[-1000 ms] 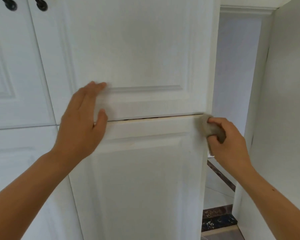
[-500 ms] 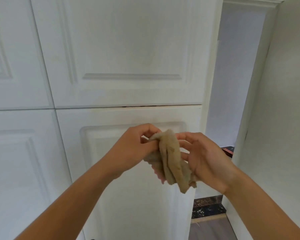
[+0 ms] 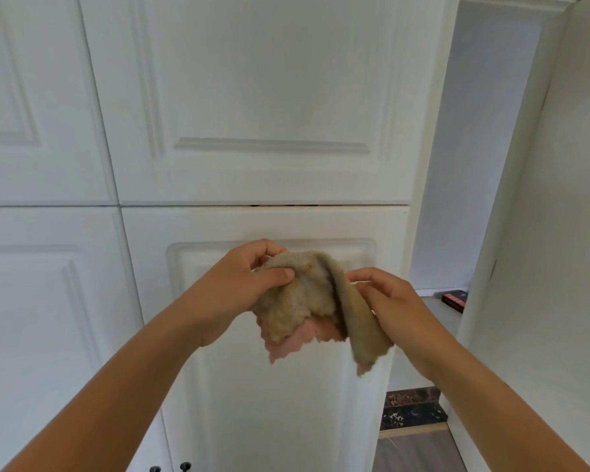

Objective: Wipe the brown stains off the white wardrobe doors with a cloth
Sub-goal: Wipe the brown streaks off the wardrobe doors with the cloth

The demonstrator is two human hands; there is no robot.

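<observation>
While your left hand point(image 3: 239, 284) pinches the tan cloth point(image 3: 315, 301) with thumb and curled fingers, your right hand point(image 3: 394, 301) grips its right edge, near the lower wardrobe door point(image 3: 252, 403).

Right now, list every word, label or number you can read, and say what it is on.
No text can be read.
The doors and cloth show no lettering.
The red item beyond the wardrobe is too small and blurred to tell whether it carries print.
</observation>
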